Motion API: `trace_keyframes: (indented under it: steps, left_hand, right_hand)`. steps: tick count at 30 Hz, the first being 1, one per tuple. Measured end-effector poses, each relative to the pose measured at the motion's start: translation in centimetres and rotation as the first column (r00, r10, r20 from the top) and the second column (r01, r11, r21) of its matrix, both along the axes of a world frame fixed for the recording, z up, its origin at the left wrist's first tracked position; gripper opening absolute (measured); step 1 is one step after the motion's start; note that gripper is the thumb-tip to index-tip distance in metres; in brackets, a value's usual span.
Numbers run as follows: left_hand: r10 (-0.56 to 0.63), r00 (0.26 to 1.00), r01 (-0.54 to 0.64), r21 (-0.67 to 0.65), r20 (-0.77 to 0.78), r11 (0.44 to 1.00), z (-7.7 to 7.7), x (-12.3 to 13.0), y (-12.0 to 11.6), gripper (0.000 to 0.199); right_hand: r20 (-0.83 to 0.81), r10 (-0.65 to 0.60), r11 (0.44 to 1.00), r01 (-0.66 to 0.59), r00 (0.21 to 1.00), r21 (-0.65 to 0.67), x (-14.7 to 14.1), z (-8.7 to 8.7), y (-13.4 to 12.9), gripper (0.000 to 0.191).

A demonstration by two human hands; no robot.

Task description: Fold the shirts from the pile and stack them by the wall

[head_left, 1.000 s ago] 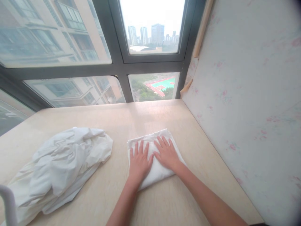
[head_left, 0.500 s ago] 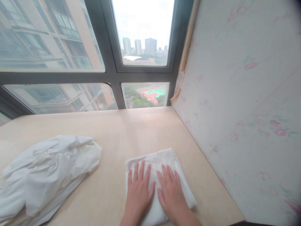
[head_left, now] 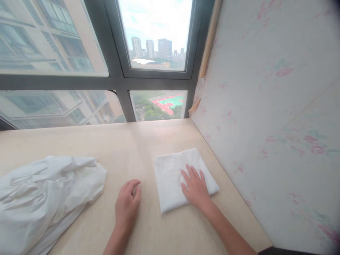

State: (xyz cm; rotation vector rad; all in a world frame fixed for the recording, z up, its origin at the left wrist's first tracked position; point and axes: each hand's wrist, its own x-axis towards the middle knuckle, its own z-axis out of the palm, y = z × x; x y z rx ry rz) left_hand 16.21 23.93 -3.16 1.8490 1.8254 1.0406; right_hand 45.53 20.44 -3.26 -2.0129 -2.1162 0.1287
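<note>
The sill (head_left: 138, 145) bears a crumpled sheet (head_left: 50, 198) at left and, near the wall (head_left: 265, 106), a folded cloth (head_left: 172, 180). The right hand (head_left: 195, 187) lies palm down on the cloth, fingers spread. The left hand (head_left: 127, 203), now off the cloth, is beside it, fingers curled narrow with thumb near forefinger; it seems empty, though its palm is hidden.

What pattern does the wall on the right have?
Pink flowers with green leaves on white; the wall shows in the head view.

No readable text, labels, brands, numbers or signs on anything in view
</note>
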Motion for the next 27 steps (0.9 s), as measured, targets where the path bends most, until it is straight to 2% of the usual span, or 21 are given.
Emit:
trace_keyframes:
  steps: [2,7,13,20,27]
  left_hand:
    - [-0.039,0.999,0.039,0.013,0.017,0.999,-0.2,0.2,-0.1,0.028]
    - [-0.031,0.997,0.030,0.008,0.065,1.000,-0.5,0.0,-0.3,0.027]
    - [-0.034,0.997,0.033,0.025,0.063,0.999,-0.5,0.0,-0.4,0.025]
    - [-0.026,0.998,0.024,0.033,0.061,0.999,-0.6,0.1,-0.6,0.022]
    - [-0.032,0.999,0.032,0.007,0.044,0.999,-0.4,0.4,-0.9,0.022]
  right_hand:
    - [0.027,-0.014,1.000,0.014,1.000,-0.016,1.6,0.1,3.0,0.052]
    - [0.090,-0.056,0.992,0.066,0.994,-0.107,5.0,0.6,9.7,0.053]
    - [0.114,-0.051,0.976,0.074,0.992,-0.204,7.1,1.3,15.8,0.056]
    - [0.128,-0.047,0.957,0.082,0.991,-0.279,8.2,1.6,20.2,0.058]
    - [0.147,-0.031,0.949,0.075,0.989,-0.305,8.7,1.3,22.0,0.059]
